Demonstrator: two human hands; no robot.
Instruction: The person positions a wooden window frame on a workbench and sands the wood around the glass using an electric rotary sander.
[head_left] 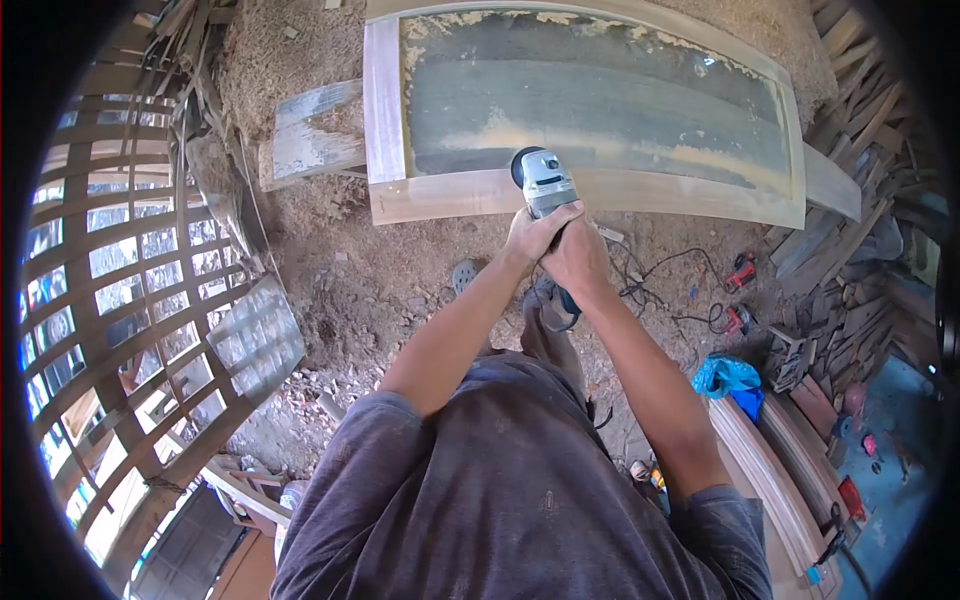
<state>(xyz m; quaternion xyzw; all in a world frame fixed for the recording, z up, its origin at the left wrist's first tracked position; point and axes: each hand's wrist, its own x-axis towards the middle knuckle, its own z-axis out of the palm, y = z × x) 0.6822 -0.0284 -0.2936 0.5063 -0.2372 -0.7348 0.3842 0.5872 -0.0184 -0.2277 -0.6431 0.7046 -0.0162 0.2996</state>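
Observation:
Both of my hands are wrapped round an angle grinder (549, 183) with a silver-grey head and a dark round disc. My left hand (531, 234) grips it from the left side, just below the head. Beside it, my right hand (578, 250) holds the body farther back, close to my left hand. The disc is over the near edge of a large wooden panel (450, 196), at the border between its pale frame and its dark, partly scraped middle. Whether the disc touches the wood cannot be made out.
A slatted lattice (100, 270) stands at the left. Red tools (741, 272) and dark cables (640, 290) lie on the ground right of my arms. Stacked wood strips (850, 260) line the right side. A blue bag (729, 378) rests on long boards (765, 480) at the lower right.

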